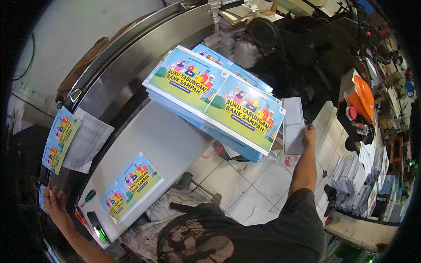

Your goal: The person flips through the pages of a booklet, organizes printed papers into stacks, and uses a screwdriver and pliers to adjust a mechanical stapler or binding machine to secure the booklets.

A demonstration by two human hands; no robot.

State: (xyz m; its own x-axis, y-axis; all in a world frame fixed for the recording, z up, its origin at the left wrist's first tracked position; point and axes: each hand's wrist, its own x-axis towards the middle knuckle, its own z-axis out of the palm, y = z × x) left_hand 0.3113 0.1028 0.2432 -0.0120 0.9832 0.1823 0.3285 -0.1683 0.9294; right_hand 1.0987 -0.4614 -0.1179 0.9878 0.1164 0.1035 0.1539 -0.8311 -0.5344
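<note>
Both hands (53, 199) (308, 131) at table (162, 136) edges

A stack of printed sheets (219, 103) lies on the far right end of the worktop (162, 140); 1 loose printed sheet (130, 186) lies on its near left part; the left hand (52, 199) rests at the worktop's near left edge, beside a screwdriver (89, 196); the right hand (308, 133) touches a small box (293, 127) just right of the stack; paper piles (355, 179) stand on the floor far right.
</note>
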